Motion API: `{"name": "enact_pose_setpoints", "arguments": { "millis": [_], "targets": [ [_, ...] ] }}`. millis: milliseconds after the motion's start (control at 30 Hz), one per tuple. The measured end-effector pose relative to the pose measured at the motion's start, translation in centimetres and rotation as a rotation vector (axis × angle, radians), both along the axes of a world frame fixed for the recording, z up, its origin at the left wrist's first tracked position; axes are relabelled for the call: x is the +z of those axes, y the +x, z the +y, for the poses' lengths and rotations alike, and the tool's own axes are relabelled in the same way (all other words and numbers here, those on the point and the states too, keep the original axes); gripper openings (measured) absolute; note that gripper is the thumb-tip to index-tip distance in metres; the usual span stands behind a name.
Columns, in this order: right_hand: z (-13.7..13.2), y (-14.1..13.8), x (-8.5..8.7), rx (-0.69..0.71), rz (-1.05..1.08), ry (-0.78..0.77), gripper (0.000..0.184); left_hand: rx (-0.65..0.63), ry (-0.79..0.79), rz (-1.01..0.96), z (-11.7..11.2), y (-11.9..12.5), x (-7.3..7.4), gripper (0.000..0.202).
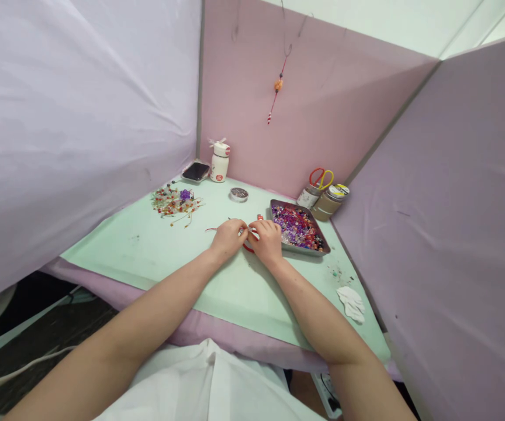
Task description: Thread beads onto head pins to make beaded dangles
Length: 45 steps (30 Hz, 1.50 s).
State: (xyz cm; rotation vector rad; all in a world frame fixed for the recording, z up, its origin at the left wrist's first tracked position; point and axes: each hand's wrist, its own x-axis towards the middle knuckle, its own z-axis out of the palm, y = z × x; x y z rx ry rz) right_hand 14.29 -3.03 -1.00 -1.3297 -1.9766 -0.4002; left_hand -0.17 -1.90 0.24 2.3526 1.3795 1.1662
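My left hand (227,235) and my right hand (267,238) meet over the pale green table top (156,245), fingers pinched together. Between them runs a thin red cord (215,228) that trails out to the left and loops in red under my right hand. A small silvery piece shows at the fingertips; what it is I cannot make out. A metal tray (323,248) full of purple, pink and mixed beads lies just to the right of my right hand.
A pile of loose beads and pins (174,202) lies at the back left. A phone (196,171), a white bottle (220,162), a small round tin (239,194), two jars with scissors (321,176), a crumpled tissue (351,303). Cloth walls enclose the table; a beaded tassel (277,86) hangs on the back wall.
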Motion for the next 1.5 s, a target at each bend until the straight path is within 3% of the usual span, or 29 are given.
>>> {"name": "enact_pose_setpoints", "arguments": {
  "millis": [1500],
  "targets": [
    [-0.04,0.08,0.13,-0.006,-0.029,-0.032,0.008,0.021,-0.097,-0.076,-0.51,0.04,0.45,0.017]
  ]
}}
